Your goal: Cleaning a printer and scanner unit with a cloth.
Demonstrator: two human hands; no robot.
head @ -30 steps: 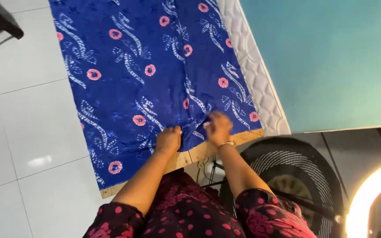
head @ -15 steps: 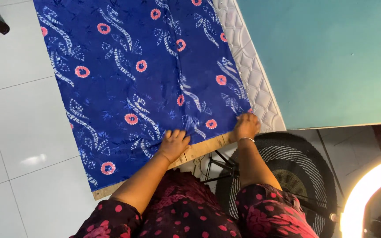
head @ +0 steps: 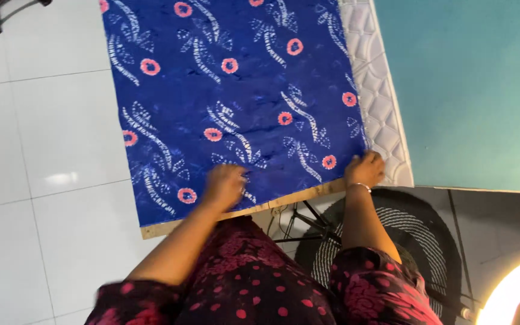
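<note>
Cloth [head: 242, 96] lies flat on a board [head: 212, 218], whose near edge sticks out just past the cloth hem; board sits over the floor [head: 43, 150], which runs along its left side. Left hand [head: 225, 185] rests on the cloth near the hem, about mid-width; right hand [head: 365, 169] is at the cloth's near right corner, touching the padded mat [head: 377, 102] that runs along the cloth's right edge, with the wall [head: 476, 90] right of the mat. Round rug [head: 416, 241] lies on the floor below the right hand, a stand [head: 308, 225] pokes out under the board's near edge between the arms, ring light [head: 516, 295] at bottom right.
</note>
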